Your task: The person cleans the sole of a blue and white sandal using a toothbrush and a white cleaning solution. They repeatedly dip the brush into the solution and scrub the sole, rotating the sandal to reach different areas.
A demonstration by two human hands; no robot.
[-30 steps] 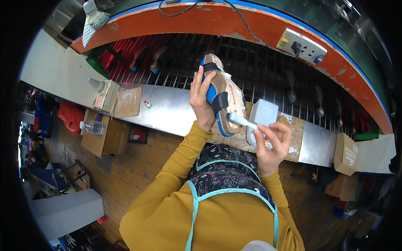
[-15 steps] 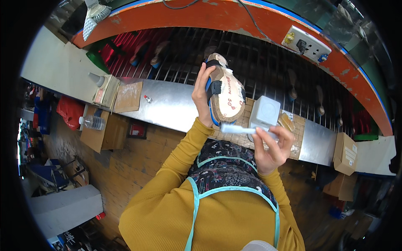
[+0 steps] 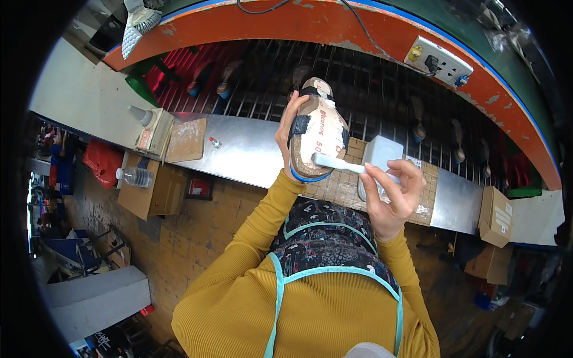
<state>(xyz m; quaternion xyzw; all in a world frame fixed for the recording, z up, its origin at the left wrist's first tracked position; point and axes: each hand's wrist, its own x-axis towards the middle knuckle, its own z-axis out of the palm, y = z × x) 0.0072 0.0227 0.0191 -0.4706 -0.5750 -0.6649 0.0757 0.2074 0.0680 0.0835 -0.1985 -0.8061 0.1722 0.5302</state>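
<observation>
My left hand point(image 3: 285, 136) is wrapped around the left side of a shoe sole on a blue last point(image 3: 323, 128), held tilted with its underside toward me. That underside is pale with red printing, edged in brown, with black straps folded over it. Between the thumb and fingers of my right hand point(image 3: 394, 200) is a pale brush point(image 3: 347, 165), its head against the lower part of the sole. Behind the brush stands a white plastic container point(image 3: 385, 150) on a tan woven mat point(image 3: 421, 203); my right hand partly hides it.
A metal ledge point(image 3: 239, 143) runs along a conveyor of dark rods point(image 3: 370, 77) carrying several lasts. An orange beam point(image 3: 250, 28) with a power strip point(image 3: 439, 62) spans above. Cardboard boxes stand left point(image 3: 161, 188) and right point(image 3: 495, 216); a brush point(image 3: 140, 24) hangs upper left.
The brush has moved left and up, from below the sole's end onto its surface. My right hand has risen with it, and the sole has shifted slightly left and turned.
</observation>
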